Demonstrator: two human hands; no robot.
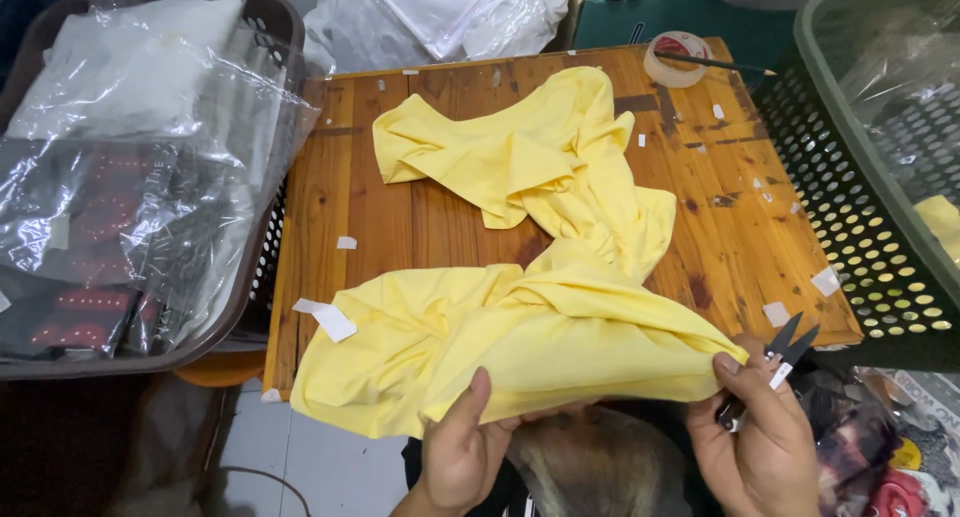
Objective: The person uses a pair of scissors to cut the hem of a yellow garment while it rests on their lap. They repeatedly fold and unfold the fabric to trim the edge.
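Observation:
A crumpled pale yellow garment (540,247) lies across a small wooden table (330,177), trailing from the far side to the near edge. My left hand (462,447) grips the garment's near hem from below, thumb on top. My right hand (760,432) pinches the hem's right end between thumb and fingers. That same hand also holds a small pair of black thread snips (785,352), blades pointing up and away.
A brown basket (275,22) of clear-bagged clothes stands at the left. A green perforated basket (850,177) stands at the right. A tape roll (676,57) and a pencil (715,65) lie on the table's far corner. Bits of white tape dot the tabletop. Plastic bags are piled behind.

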